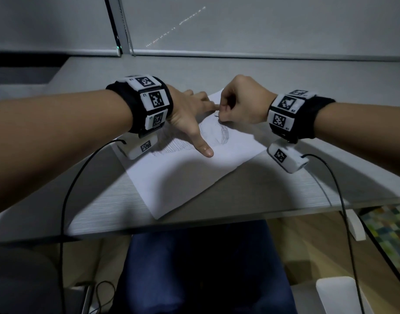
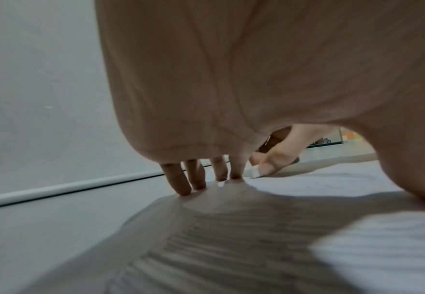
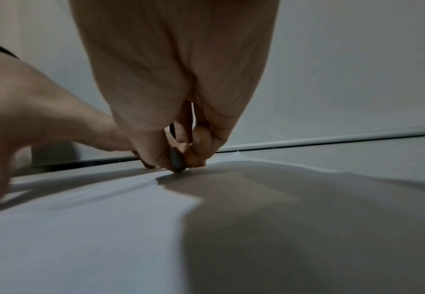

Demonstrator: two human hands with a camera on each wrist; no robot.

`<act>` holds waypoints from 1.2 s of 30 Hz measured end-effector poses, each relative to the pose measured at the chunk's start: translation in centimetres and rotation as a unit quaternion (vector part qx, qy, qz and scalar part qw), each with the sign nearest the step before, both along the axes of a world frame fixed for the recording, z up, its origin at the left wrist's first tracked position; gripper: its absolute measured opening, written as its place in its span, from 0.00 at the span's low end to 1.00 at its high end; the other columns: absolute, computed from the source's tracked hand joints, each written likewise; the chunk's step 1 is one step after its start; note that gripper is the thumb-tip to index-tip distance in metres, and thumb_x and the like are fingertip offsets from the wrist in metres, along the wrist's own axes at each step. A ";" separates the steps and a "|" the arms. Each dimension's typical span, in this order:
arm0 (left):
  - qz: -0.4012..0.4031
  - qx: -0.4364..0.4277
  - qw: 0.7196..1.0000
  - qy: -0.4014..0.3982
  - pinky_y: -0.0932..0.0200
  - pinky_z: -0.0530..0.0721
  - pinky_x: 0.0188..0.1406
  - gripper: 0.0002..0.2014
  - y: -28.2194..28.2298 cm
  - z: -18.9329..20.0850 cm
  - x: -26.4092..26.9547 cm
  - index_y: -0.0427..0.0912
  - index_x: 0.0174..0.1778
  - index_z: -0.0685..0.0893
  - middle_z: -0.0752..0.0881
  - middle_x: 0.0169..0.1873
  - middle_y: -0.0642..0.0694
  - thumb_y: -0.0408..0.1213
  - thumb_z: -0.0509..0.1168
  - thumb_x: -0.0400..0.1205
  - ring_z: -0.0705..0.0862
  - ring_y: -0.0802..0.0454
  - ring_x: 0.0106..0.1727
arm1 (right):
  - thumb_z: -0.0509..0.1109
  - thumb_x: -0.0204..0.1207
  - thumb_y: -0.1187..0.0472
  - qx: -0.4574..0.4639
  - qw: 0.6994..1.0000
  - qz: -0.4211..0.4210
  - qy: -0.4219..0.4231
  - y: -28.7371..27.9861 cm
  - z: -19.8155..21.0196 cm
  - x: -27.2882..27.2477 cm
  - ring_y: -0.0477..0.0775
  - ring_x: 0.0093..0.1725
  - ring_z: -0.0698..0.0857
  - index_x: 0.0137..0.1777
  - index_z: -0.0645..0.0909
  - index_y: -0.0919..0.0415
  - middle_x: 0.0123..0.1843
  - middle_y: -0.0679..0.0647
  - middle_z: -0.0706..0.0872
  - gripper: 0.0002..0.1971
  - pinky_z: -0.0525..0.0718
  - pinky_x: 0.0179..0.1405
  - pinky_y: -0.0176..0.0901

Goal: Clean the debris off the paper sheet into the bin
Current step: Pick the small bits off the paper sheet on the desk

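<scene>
A white paper sheet (image 1: pixel 185 173) with a faint pencil sketch lies askew on the grey desk (image 1: pixel 103 211). My left hand (image 1: pixel 194 114) lies flat on the sheet's far left part, its straight fingers (image 2: pixel 188 179) spread and pressing the paper down, thumb pointing toward me. Just to its right, my right hand (image 1: pixel 239 103) is curled, pinching a small object (image 3: pixel 177 162) between thumb and fingers. The object's tip touches the paper near the far corner. It looks dark in the right wrist view and whitish (image 2: pixel 254 173) in the left wrist view. Loose debris is too small to make out.
A closed roller blind (image 1: pixel 262 26) rises behind the desk. Black cables (image 1: pixel 65 200) hang from both wrists over the front edge. On the floor at lower right sits a white rounded thing (image 1: pixel 334 293). My blue-clad legs (image 1: pixel 194 268) are under the desk.
</scene>
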State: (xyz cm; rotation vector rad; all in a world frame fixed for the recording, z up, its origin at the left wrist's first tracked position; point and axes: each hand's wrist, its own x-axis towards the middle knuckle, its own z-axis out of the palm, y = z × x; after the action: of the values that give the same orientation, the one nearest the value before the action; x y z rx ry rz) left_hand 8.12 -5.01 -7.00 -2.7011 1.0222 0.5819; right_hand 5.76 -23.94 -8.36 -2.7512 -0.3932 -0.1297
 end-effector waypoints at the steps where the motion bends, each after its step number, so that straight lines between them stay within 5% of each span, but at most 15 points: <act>1: 0.001 0.001 1.000 -0.002 0.28 0.77 0.73 0.71 0.0 0.0 0.0 0.66 0.89 0.57 0.68 0.73 0.53 0.88 0.70 0.48 0.69 0.41 0.74 | 0.77 0.69 0.60 -0.005 1.000 0.011 0.004 0.2 0.1 -0.2 0.48 0.29 0.81 0.35 0.89 0.59 0.30 0.51 0.88 0.04 0.87 0.38 0.46; 5: 0.000 -0.003 1.000 -0.007 0.28 0.78 0.72 0.67 -0.1 -0.2 0.2 0.63 0.84 0.64 0.69 0.69 0.53 0.89 0.70 0.47 0.70 0.44 0.70 | 0.78 0.73 0.63 -0.004 0.996 0.088 0.036 1.0 0.2 -1.6 0.48 0.30 0.85 0.38 0.91 0.61 0.31 0.50 0.91 0.04 0.85 0.37 0.39; 12: 0.005 0.006 1.000 -0.003 0.28 0.76 0.74 0.73 -0.3 -0.1 0.4 0.65 0.89 0.57 0.69 0.72 0.53 0.89 0.70 0.46 0.69 0.40 0.74 | 0.75 0.73 0.63 -0.010 1.000 0.012 0.003 0.0 0.2 0.2 0.45 0.27 0.80 0.38 0.91 0.62 0.28 0.48 0.87 0.06 0.80 0.35 0.39; 17: -0.006 0.007 1.000 -0.012 0.28 0.77 0.73 0.66 -0.5 -0.1 0.5 0.66 0.80 0.65 0.69 0.68 0.52 0.90 0.69 0.44 0.70 0.41 0.72 | 0.78 0.75 0.62 0.002 0.994 0.105 0.042 1.0 0.1 -1.9 0.49 0.30 0.86 0.39 0.91 0.61 0.32 0.54 0.92 0.05 0.85 0.36 0.38; 23: 0.006 0.005 1.000 -0.012 0.29 0.77 0.73 0.72 -0.3 -0.4 0.5 0.62 0.84 0.63 0.68 0.67 0.54 0.91 0.68 0.41 0.70 0.42 0.70 | 0.75 0.73 0.64 0.005 0.999 0.031 -0.007 0.3 -0.2 -0.1 0.44 0.27 0.80 0.38 0.92 0.63 0.29 0.50 0.87 0.05 0.79 0.35 0.38; 28: 0.007 -0.002 1.000 -0.001 0.30 0.75 0.76 0.59 -0.1 -0.1 0.4 0.66 0.78 0.72 0.66 0.62 0.55 0.88 0.71 0.50 0.67 0.44 0.69 | 0.76 0.72 0.67 0.013 0.992 0.119 0.032 2.1 -0.1 -1.9 0.44 0.25 0.80 0.36 0.90 0.63 0.27 0.48 0.86 0.05 0.80 0.31 0.33; 32: 0.005 0.007 1.000 -0.016 0.29 0.78 0.73 0.69 -0.3 -0.2 0.3 0.62 0.84 0.63 0.69 0.68 0.52 0.90 0.69 0.45 0.69 0.43 0.68 | 0.75 0.72 0.65 -0.006 0.998 0.056 -0.006 0.7 -0.2 -0.3 0.44 0.25 0.78 0.37 0.92 0.63 0.27 0.49 0.85 0.05 0.77 0.30 0.33; 36: 0.018 0.017 1.000 -0.002 0.26 0.72 0.77 0.76 -0.1 -0.1 0.3 0.67 0.92 0.48 0.65 0.82 0.49 0.92 0.67 0.46 0.66 0.37 0.80 | 0.77 0.74 0.61 -0.019 1.000 0.004 -0.022 -1.2 0.1 0.5 0.47 0.30 0.83 0.38 0.92 0.59 0.31 0.49 0.88 0.05 0.80 0.36 0.39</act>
State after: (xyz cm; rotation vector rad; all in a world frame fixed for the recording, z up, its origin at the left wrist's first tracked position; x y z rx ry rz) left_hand 8.39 -5.13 -7.07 -2.6947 0.9569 0.5929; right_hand 6.24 -25.15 -8.26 -2.7879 -0.4233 -0.1837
